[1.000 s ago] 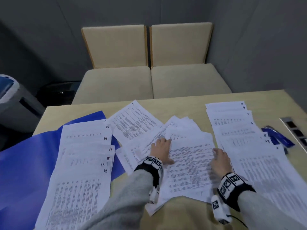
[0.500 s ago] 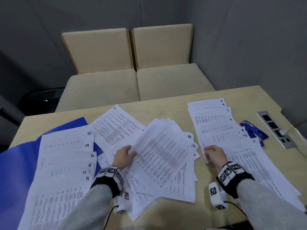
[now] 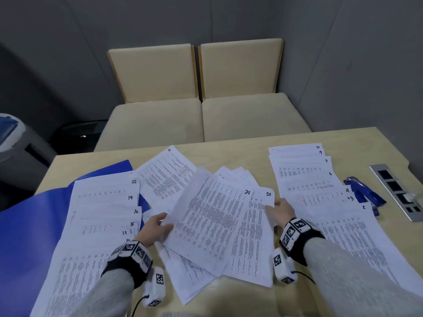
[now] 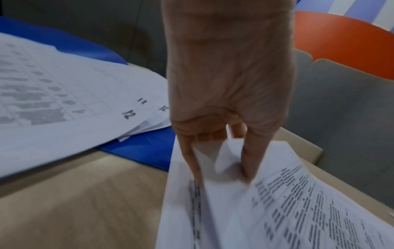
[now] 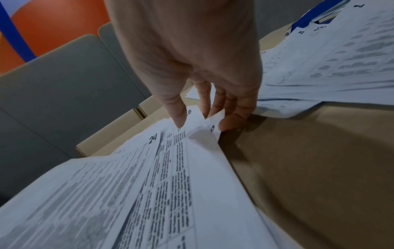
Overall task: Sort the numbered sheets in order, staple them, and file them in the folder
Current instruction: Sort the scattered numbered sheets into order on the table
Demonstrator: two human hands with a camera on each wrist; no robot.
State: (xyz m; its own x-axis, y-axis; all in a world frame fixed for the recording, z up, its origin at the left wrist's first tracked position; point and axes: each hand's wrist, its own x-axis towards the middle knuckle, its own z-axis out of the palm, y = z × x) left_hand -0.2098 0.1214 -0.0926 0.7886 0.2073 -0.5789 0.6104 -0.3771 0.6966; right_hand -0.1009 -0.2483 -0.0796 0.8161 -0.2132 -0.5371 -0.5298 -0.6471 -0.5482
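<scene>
— Where is the left hand [image 3: 153,229]?

— At the left edge of the middle paper pile [image 3: 219,225]. Its fingers [image 4: 248,161] curl down and pinch a sheet.

— And the right hand [image 3: 282,210]?

— At the pile's right edge. Its thumb [image 5: 178,109] and fingers hold a corner there. Both arms in grey sleeves reach forward, with bands on the wrists.

A light wooden table [image 3: 229,300] holds lots of paper. A blue folder [image 3: 20,227] lies at the left edge with a row of numbered sheets [image 3: 100,216] on it. A messy pile of sheets [image 3: 212,225] sits in the middle. More numbered sheets [image 3: 320,191] lie toward the right edge, beside a blue stapler [image 3: 364,193] and a metal plate [image 3: 398,191].
</scene>
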